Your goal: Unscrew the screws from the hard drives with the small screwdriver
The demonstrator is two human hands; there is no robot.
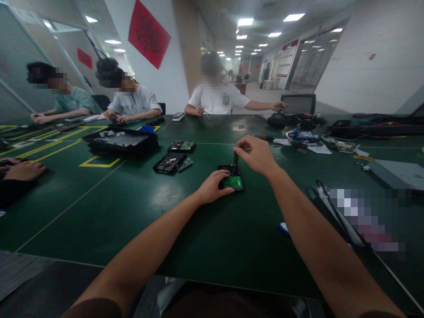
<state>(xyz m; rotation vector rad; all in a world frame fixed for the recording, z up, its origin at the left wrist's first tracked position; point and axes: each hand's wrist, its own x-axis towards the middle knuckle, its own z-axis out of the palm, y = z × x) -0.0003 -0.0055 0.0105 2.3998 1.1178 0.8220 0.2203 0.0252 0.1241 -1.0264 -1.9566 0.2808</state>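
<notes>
On the green table before me lies a hard drive (236,182), its green circuit board facing up. My left hand (214,187) grips its left side, with the thumb along the near edge and the fingers over the left part. Upright above the board stands a screwdriver (235,158), its shaft running down to the board. My right hand (253,151) pinches the top of its handle. Whether the tip sits in a screw is too small to tell. Left of the drive are an opened hard drive (169,162) and another drive with its board showing (181,146).
Stacked black trays (121,140) stand at the left, near yellow tape lines. Cables (303,136) and papers lie at the right, with a grey flat box (395,173) beyond my forearm. Several people sit around the table; another person's hand (24,171) rests at the left edge.
</notes>
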